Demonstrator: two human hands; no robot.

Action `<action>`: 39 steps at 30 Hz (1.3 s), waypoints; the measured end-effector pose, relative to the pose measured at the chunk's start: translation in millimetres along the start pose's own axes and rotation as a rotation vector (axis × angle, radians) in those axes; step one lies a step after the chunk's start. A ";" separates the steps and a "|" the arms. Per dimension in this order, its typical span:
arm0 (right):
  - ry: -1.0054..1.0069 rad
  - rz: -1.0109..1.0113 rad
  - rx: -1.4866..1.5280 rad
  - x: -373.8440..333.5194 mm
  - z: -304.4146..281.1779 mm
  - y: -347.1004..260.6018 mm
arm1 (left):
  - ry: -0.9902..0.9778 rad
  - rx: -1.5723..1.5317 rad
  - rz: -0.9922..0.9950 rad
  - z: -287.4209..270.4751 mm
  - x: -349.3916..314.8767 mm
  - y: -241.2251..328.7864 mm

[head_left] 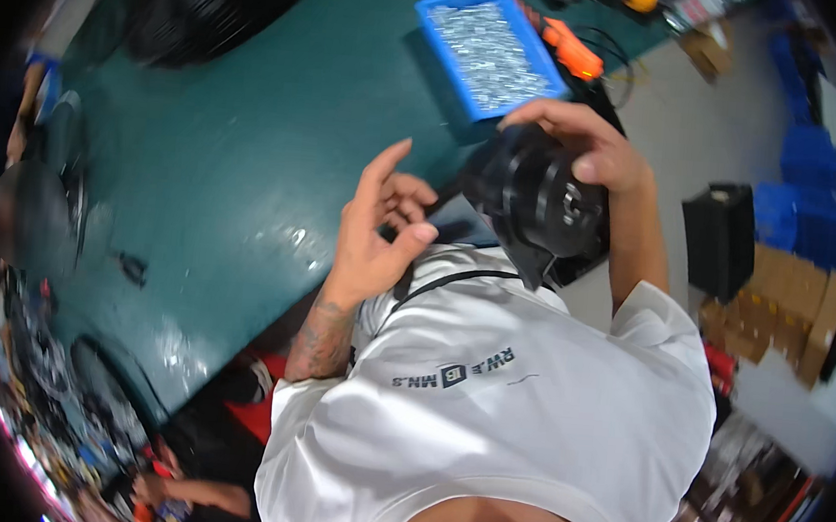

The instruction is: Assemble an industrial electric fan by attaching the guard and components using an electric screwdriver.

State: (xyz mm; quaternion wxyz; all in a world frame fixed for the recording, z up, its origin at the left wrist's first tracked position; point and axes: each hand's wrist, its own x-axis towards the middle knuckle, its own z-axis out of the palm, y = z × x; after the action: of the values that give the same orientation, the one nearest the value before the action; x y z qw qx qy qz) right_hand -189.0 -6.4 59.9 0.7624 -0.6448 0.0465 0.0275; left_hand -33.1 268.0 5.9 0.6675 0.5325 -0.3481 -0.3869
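Observation:
My right hand (599, 150) grips a black, rounded, cylinder-like part (541, 197) from above, with the thumb and fingers over its upper side. The part has ridged rings and a flared end, and hangs in front of my body by the table edge; its exact kind cannot be made out. My left hand (377, 223) is raised to the left of it, fingers apart and curled a little, with nothing in them. A gap separates that hand from the black part. Beyond my right hand, a blue tray (450, 72) full of small silvery metal pieces rests on the green table (248, 179).
An orange-handled power tool (572, 49) lies right of the tray. Far left sits a large black bundle (212, 9); dark pliers (131, 268) lie nearer. Cardboard boxes (788, 300) and a black bin (717, 240) stand at right. Another person's hand (153, 488) shows at lower left.

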 end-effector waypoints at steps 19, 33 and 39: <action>-1.263 0.037 -1.080 309.0 228.9 15.5 | 1.051 0.636 -0.259 -26.4 -101.4 -20.8; -0.218 -0.301 -0.597 237.4 149.0 34.1 | 0.814 1.016 -0.183 -37.4 -93.2 -24.2; -0.167 -0.414 -0.619 181.3 121.3 55.1 | 0.923 0.900 0.004 -47.0 -88.9 -25.7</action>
State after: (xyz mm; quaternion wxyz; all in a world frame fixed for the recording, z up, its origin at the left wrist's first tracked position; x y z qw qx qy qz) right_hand -10.1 119.0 6.4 0.5221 -0.8359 -0.1575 -0.0619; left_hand -36.5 364.2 -32.9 0.4605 0.8715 -0.1544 0.0670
